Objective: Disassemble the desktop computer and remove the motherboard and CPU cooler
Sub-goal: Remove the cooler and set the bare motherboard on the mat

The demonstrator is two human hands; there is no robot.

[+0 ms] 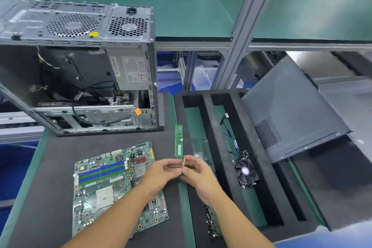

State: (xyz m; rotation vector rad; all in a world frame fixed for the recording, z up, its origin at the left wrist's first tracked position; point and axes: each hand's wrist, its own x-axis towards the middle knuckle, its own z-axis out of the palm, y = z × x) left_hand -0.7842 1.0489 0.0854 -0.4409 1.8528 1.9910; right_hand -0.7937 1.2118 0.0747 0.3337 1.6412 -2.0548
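A small gold-edged chip (183,162), probably the processor, is pinched edge-up between the fingertips of the left hand (163,169) and the right hand (196,169), both closed on it. The motherboard (112,185) is laid flat on the dark mat (60,151) just below and left of the left hand, already out of the computer case (80,62) standing well beyond it. The CPU cooler (246,171) is set in a slot of the foam tray (207,119), near the right hand on its right. 1 memory stick (179,140) lies just beyond the fingertips. The chip is best held by its edges only, contacts untouched, and set down flat. A power supply label (132,70) and a yellow sticker (93,34) are seen, but no writing can be read.
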